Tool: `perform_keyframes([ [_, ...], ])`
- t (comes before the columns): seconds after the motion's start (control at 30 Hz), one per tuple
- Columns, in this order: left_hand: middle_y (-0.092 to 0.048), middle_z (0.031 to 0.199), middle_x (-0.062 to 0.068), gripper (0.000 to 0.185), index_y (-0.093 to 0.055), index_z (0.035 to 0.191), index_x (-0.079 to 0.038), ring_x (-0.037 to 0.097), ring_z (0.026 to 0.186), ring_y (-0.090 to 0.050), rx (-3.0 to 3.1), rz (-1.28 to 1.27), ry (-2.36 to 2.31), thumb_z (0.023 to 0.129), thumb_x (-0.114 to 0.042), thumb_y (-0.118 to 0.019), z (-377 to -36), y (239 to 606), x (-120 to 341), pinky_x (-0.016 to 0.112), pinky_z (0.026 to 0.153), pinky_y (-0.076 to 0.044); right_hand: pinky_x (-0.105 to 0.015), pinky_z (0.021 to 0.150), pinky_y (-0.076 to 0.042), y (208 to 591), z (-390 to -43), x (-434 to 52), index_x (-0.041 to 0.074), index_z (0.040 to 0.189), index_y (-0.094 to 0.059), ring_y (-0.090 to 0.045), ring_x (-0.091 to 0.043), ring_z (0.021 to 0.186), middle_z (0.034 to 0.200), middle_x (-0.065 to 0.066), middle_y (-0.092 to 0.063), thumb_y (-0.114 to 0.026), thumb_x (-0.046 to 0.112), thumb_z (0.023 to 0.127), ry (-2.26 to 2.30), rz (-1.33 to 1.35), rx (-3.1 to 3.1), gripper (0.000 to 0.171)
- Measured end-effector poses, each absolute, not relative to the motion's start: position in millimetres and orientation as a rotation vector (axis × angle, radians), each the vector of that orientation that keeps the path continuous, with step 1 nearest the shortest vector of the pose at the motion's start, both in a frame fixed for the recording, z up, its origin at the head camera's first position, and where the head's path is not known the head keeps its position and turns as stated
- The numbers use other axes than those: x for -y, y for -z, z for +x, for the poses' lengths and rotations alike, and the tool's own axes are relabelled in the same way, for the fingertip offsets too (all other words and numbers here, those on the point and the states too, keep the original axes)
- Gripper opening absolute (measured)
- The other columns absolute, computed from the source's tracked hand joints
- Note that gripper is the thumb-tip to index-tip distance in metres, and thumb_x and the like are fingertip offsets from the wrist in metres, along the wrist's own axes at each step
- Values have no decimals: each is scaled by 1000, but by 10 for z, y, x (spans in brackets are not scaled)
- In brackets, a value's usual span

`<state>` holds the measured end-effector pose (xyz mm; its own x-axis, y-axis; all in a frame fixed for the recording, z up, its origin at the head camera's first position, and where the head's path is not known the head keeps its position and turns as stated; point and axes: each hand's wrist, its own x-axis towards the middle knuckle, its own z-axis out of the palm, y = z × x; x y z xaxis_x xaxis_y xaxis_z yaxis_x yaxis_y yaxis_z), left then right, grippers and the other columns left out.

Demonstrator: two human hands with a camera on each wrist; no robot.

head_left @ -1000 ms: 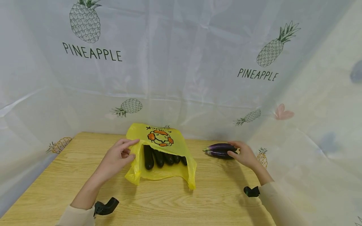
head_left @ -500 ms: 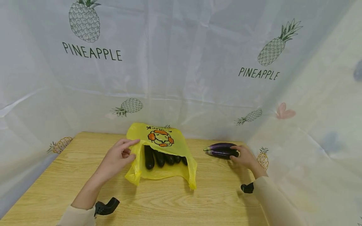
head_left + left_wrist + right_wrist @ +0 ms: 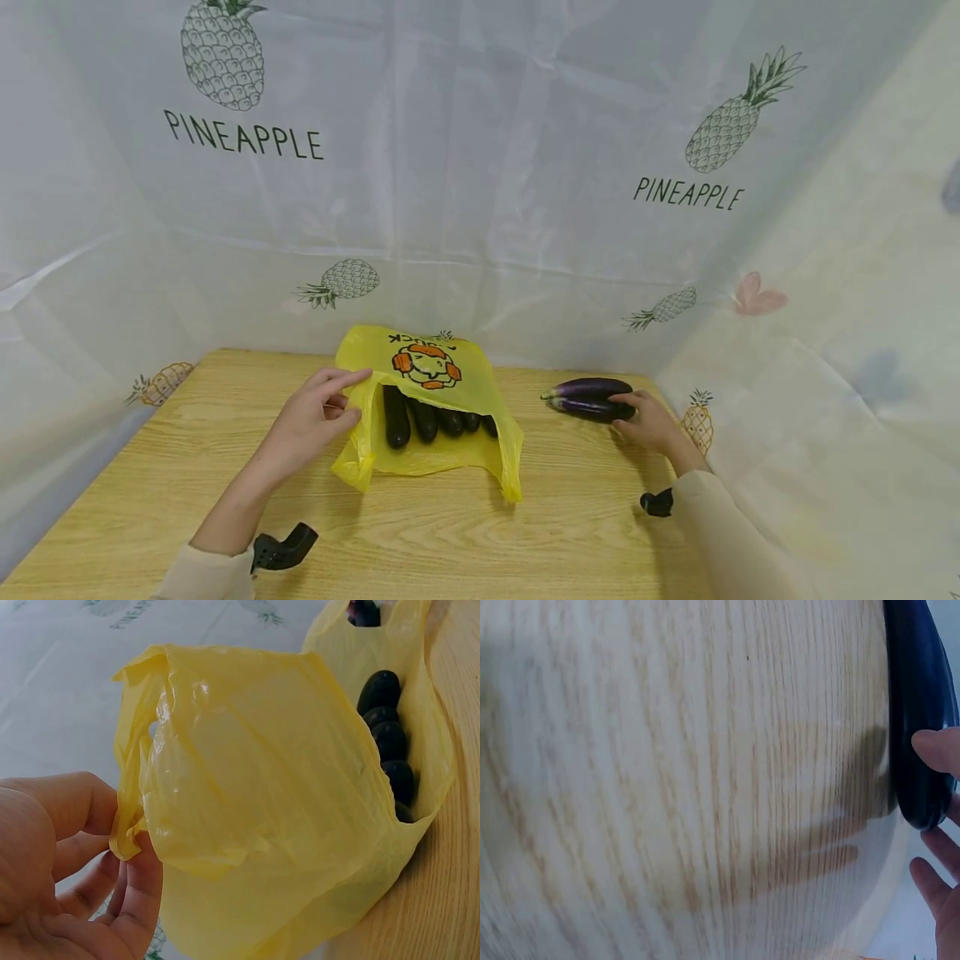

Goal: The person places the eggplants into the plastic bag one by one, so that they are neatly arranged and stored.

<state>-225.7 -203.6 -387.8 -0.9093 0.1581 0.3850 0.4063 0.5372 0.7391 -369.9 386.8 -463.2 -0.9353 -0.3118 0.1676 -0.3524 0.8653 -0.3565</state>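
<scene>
Holding the crinkly yellow plastic bag (image 3: 427,417) mouth open, left hand (image 3: 311,421) pinches its rim. Right hand (image 3: 648,421) curls around the glossy purple eggplant (image 3: 588,398) at the wooden table's (image 3: 480,533) right edge. Best: grip mid-body, feed stem-first alongside bagged ones.

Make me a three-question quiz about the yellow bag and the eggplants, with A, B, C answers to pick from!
1. Where do the two loose eggplants lie?
A. right of the yellow bag on the table
B. inside the bag
C. on the floor

2. What colour is the face printed on the bag?
A. blue
B. orange
C. green

3. What is the left hand doing?
A. lying flat on the table
B. holding an eggplant
C. holding the bag's edge so that its mouth is open

Answers:
1. A: the head view shows them on the wood by the right hand, apart from the bag.
2. B: the print on top of the bag is orange.
3. C: the left wrist view shows fingers pinching the yellow plastic, with dark eggplants visible inside.
</scene>
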Motion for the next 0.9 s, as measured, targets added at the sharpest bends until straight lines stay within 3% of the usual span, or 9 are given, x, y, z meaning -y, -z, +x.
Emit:
perform_keyframes([
  [0.23, -59, 134, 8, 55, -60, 151, -9, 21, 96, -55, 2508, -472, 1311, 98, 0, -70, -2252, 3868, 2030, 24, 80, -54, -62, 88, -56, 4555, -3665, -3883, 2, 136, -70, -66, -47, 110, 137, -32, -61, -74, 15, 99, -531, 605, 2922, 38],
  [0.47, -59, 135, 9, 55, -60, 152, -9, 22, 97, -56, 2509, -471, 1316, 98, 0, -70, -2250, 3858, 2034, 24, 81, -54, -58, 90, -58, 4471, -3628, -3870, 4, 128, -72, -68, -43, 108, 125, -18, -71, -78, 13, 97, -545, 703, 2957, 32],
  [0.9, -58, 136, 9, 56, -59, 152, -9, 22, 98, -56, 2514, -467, 1301, 98, 0, -71, -2260, 3868, 2059, 24, 83, -55, -50, 87, -61, 4399, -3486, -3738, -1, 138, -68, -70, -36, 107, 131, -19, -70, -76, 13, 99, -491, 855, 3023, 42],
])
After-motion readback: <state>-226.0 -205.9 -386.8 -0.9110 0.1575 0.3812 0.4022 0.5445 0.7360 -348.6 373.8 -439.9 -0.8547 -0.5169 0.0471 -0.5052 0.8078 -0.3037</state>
